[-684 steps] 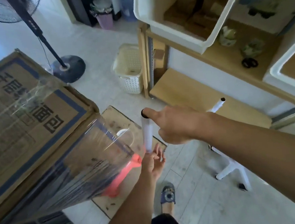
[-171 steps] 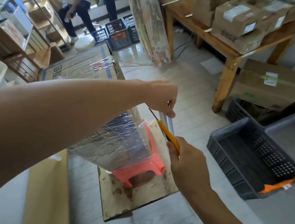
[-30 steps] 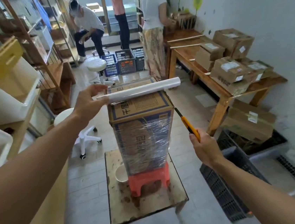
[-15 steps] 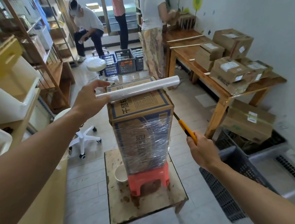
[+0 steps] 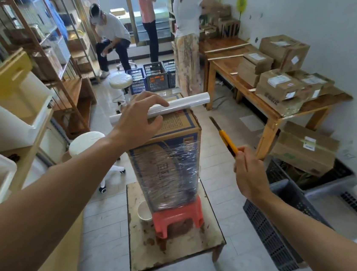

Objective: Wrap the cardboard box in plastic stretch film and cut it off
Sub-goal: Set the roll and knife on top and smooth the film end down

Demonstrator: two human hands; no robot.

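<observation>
The left hand [image 5: 140, 119] hovers spread over the top of the cardboard box [image 5: 173, 133], fingers loose and open, fingertips [image 5: 162, 103] on or just above the stretch film roll [image 5: 183, 104]; whether they touch it cannot be told. That roll lies flat across the box's top, its free end poking out well beyond the fingertips. Below the palm, the box stands upright, its lower body wound in shiny plastic stretch film [image 5: 171, 176], the upper band of cardboard bare. Under the box, a red stool [image 5: 177, 215] sits on a small stained desk [image 5: 175, 251], with a white cup [image 5: 144, 211] just beside the stool on the left-hand side. Over to the right, well clear of the box, the right hand [image 5: 249, 174] is curled tight around a yellow utility knife [image 5: 225, 137], blade pointing up and away from the wrist, tip apart from the wrapped side. Beyond the right hand, a wooden table [image 5: 266, 112] carries parcels; beneath that wrist, dark plastic crates [image 5: 273, 236] rest on the floor.
</observation>
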